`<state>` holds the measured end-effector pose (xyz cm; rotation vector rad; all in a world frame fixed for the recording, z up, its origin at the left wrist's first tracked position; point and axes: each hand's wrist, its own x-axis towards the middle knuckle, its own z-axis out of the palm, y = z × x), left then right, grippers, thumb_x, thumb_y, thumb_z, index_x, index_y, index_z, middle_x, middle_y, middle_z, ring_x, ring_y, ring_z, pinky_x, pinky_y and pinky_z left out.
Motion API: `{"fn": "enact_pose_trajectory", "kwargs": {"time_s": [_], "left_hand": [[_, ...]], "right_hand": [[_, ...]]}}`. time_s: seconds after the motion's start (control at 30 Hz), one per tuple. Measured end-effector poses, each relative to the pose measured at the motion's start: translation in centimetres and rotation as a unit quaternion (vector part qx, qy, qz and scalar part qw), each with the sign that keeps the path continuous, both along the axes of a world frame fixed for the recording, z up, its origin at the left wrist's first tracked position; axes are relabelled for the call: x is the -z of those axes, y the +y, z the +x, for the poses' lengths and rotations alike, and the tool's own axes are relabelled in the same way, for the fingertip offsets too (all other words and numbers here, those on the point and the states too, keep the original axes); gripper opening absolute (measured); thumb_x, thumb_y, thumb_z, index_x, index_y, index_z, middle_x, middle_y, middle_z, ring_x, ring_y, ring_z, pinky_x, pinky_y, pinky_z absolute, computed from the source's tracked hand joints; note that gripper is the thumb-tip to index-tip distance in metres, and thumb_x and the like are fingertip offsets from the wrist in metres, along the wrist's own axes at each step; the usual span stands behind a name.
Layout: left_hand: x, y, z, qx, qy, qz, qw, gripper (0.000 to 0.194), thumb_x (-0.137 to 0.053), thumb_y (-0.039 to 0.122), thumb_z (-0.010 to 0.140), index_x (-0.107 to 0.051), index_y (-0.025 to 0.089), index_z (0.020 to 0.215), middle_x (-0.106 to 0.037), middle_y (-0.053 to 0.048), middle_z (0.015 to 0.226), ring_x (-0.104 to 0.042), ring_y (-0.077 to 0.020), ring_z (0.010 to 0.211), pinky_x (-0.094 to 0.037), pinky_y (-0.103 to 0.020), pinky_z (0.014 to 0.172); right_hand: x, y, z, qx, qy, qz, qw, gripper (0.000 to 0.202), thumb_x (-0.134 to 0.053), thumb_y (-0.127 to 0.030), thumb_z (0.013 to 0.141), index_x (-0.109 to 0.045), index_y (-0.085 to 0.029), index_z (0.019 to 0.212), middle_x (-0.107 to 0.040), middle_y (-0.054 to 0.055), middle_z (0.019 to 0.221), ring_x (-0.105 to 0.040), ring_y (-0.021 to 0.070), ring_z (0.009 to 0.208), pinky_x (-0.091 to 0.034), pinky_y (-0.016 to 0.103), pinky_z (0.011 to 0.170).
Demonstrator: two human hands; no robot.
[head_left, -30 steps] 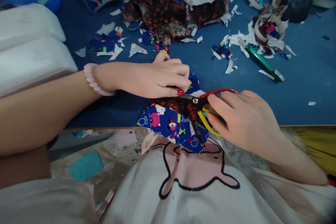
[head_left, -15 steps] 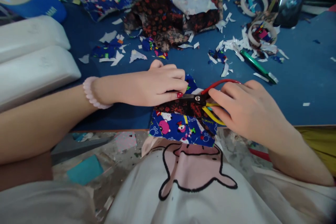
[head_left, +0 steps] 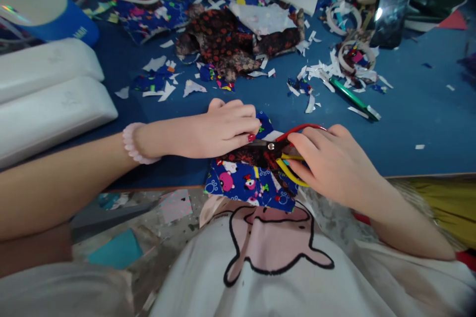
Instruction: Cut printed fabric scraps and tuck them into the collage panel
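Blue cartoon-print fabric [head_left: 241, 183] with a dark floral layer [head_left: 245, 156] lies at the table's front edge and hangs over it. My left hand [head_left: 226, 126], palm down with fingers curled, grips the fabric; its fingertips cover part of the scissor blades. In my right hand [head_left: 323, 158] are scissors [head_left: 271, 146] with one red and one yellow handle, their blades pointing left across the dark layer. How far the blades are apart is hidden beneath my left fingers.
Crumpled dark floral cloth [head_left: 223, 39] and scraps lie behind my hands. White cases [head_left: 55, 114] stand left. Tape rings [head_left: 344, 17], a green pen [head_left: 349, 96] and a phone [head_left: 394, 5] are at the right. The blue table [head_left: 409, 119] ends at my lap.
The view has shifted slightly, so the table things appear lower and further left. Both hands keep their hold on the fabric and scissors, with little visible change between them.
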<state>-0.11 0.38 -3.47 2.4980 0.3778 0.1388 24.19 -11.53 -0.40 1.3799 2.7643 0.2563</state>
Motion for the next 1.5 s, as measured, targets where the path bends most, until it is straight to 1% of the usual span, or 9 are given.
{"fn": "enact_pose_trajectory", "kwargs": {"time_s": [0.17,0.37,0.57,0.8,0.87,1.0,1.2,1.37,1.5], "left_hand": [[0.1,0.1,-0.1,0.017,0.003,0.002,1.0,0.025,-0.034,0.032,0.106,-0.048,0.023,0.089,-0.048,-0.002,0.09,-0.041,-0.0222,0.088,-0.022,-0.035,0.077],[-0.2,0.3,-0.2,0.02,0.006,-0.015,1.0,0.024,-0.033,0.032,0.106,-0.048,0.023,0.089,-0.047,-0.001,0.089,-0.04,-0.0216,0.087,-0.021,-0.035,0.078],[-0.3,0.3,-0.1,0.019,0.009,-0.036,0.999,0.025,-0.033,0.033,0.106,-0.048,0.023,0.088,-0.047,-0.002,0.09,-0.04,-0.0219,0.088,-0.021,-0.035,0.079],[-0.3,0.4,-0.1,0.02,0.0,-0.046,0.999,0.028,-0.032,0.037,0.106,-0.048,0.023,0.088,-0.048,-0.002,0.09,-0.042,-0.0222,0.089,-0.023,-0.036,0.08],[-0.3,0.5,-0.1,0.021,0.002,-0.043,0.999,0.028,-0.033,0.037,0.106,-0.048,0.023,0.087,-0.05,-0.003,0.091,-0.042,-0.0223,0.089,-0.024,-0.037,0.08],[-0.3,0.5,-0.2,0.023,0.001,-0.037,0.999,0.028,-0.032,0.037,0.106,-0.049,0.023,0.088,-0.05,-0.002,0.091,-0.043,-0.0221,0.09,-0.025,-0.037,0.08],[-0.3,0.6,-0.1,0.028,0.0,-0.044,0.999,0.029,-0.032,0.037,0.107,-0.047,0.022,0.086,-0.049,-0.002,0.09,-0.042,-0.0218,0.09,-0.025,-0.037,0.08],[-0.2,0.6,-0.1,0.028,-0.003,-0.045,0.999,0.031,-0.032,0.039,0.107,-0.047,0.022,0.086,-0.049,-0.002,0.09,-0.042,-0.022,0.09,-0.025,-0.037,0.08],[-0.3,0.6,-0.1,0.031,0.0,-0.046,0.998,0.031,-0.031,0.039,0.107,-0.047,0.023,0.087,-0.049,-0.002,0.09,-0.042,-0.0217,0.09,-0.026,-0.036,0.081]], "right_hand": [[0.1,0.0,-0.4,-0.005,0.002,0.001,1.0,0.017,-0.044,-0.023,0.099,-0.058,-0.014,0.104,-0.061,0.005,0.081,-0.06,0.021,0.07,-0.022,0.033,0.065],[0.2,-0.1,-0.6,-0.009,0.013,0.0,1.0,0.019,-0.044,-0.021,0.099,-0.06,-0.013,0.105,-0.061,0.004,0.077,-0.057,0.019,0.067,-0.022,0.032,0.064],[-0.1,-0.2,-1.0,0.005,-0.005,-0.004,1.0,0.019,-0.045,-0.022,0.098,-0.061,-0.012,0.102,-0.063,0.006,0.077,-0.057,0.0201,0.067,-0.02,0.032,0.064],[-0.3,-0.3,-1.6,0.0,-0.01,0.037,0.999,0.023,-0.044,-0.024,0.097,-0.063,-0.013,0.098,-0.061,0.005,0.07,-0.054,0.0193,0.061,-0.019,0.032,0.062],[-0.3,-0.3,-1.7,-0.002,-0.009,0.043,0.999,0.022,-0.044,-0.023,0.097,-0.064,-0.013,0.096,-0.061,0.004,0.07,-0.056,0.0195,0.061,-0.02,0.032,0.062],[-0.1,-0.3,-1.7,-0.01,-0.005,0.027,1.0,0.019,-0.046,-0.02,0.095,-0.064,-0.012,0.096,-0.061,0.004,0.068,-0.058,0.0201,0.06,-0.021,0.032,0.061],[-0.1,-0.3,-1.8,-0.011,-0.019,0.014,1.0,0.015,-0.05,-0.012,0.089,-0.062,-0.012,0.097,-0.063,0.002,0.068,-0.058,0.0186,0.058,-0.02,0.031,0.06],[-0.3,-0.3,-2.2,0.002,-0.015,0.023,1.0,0.016,-0.048,-0.019,0.092,-0.062,-0.012,0.096,-0.063,0.003,0.068,-0.056,0.0186,0.057,-0.019,0.032,0.06],[-0.6,-0.3,-2.4,-0.008,-0.016,0.041,0.999,0.017,-0.048,-0.02,0.092,-0.063,-0.013,0.096,-0.062,0.003,0.064,-0.054,0.017,0.055,-0.021,0.031,0.059]]}}
